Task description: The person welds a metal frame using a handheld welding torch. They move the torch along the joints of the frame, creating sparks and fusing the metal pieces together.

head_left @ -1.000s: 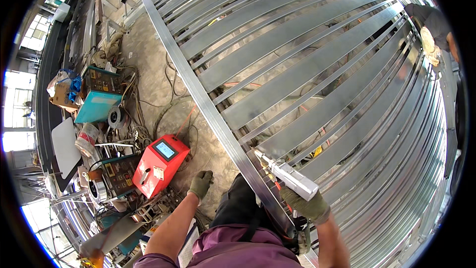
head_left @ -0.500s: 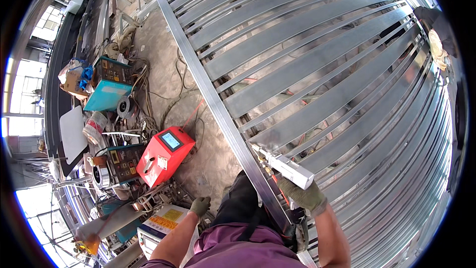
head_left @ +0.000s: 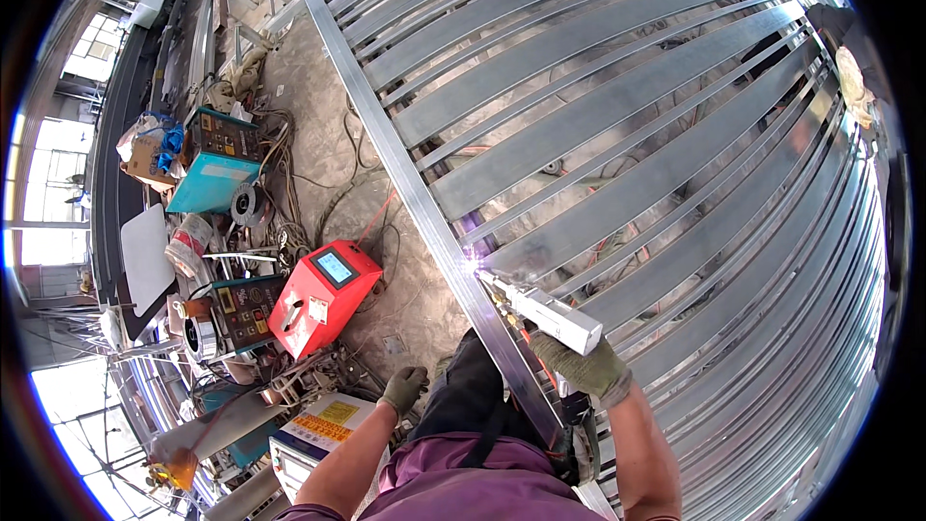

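My right hand (head_left: 584,367), in a green-grey work glove, is wrapped round a handheld welding gun (head_left: 555,318) with a white box-shaped body. Its nozzle meets the long side rail (head_left: 386,159) of a silver metal slat panel (head_left: 579,150), close to where a slat's end joins that rail. A bright violet-white spark glows at the tip. My left hand (head_left: 405,389), also gloved, hangs over the floor left of my leg. It is open, fingers loosely bent, and holds nothing. The gun's handle is mostly hidden by my right glove.
Left of the rail stand a red machine with a screen (head_left: 326,294), a teal welding machine (head_left: 217,162) and a wire spool (head_left: 200,340). A white cabinet (head_left: 318,429) is beside my left forearm. Cables (head_left: 280,150) lie on the floor. Another person's glove (head_left: 853,87) shows at the far right.
A spark has lit at the gun's tip. The gun and my right hand have shifted slightly left and up, bringing the nozzle to the rail. My left hand has moved slightly up and right.
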### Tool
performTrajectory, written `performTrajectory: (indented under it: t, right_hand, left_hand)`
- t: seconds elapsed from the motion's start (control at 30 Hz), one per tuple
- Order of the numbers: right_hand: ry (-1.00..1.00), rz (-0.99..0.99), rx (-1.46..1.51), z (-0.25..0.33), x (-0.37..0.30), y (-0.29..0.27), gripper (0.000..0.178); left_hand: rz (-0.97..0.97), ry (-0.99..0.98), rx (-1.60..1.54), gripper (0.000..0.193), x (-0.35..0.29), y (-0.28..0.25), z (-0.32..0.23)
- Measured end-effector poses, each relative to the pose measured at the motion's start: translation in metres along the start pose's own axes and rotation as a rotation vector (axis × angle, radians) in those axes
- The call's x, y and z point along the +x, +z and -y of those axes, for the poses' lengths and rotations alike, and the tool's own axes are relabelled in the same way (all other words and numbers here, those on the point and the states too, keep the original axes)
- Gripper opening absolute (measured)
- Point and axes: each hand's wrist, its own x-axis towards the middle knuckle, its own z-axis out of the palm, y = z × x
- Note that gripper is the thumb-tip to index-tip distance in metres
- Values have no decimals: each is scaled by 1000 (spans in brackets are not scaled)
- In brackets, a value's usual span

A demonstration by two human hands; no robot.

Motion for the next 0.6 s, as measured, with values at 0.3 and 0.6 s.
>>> performTrajectory:
  t: [0.3, 0.6]
  right_hand:
    - [25, 18, 66, -8, -2, -1, 45]
    - [-2, 11, 3, -5, -1, -1, 44]
  left_hand:
    - [-18, -54, 17, 39, 4, -8, 7]
    - [-59, -107, -17, 38, 6, -20, 33]
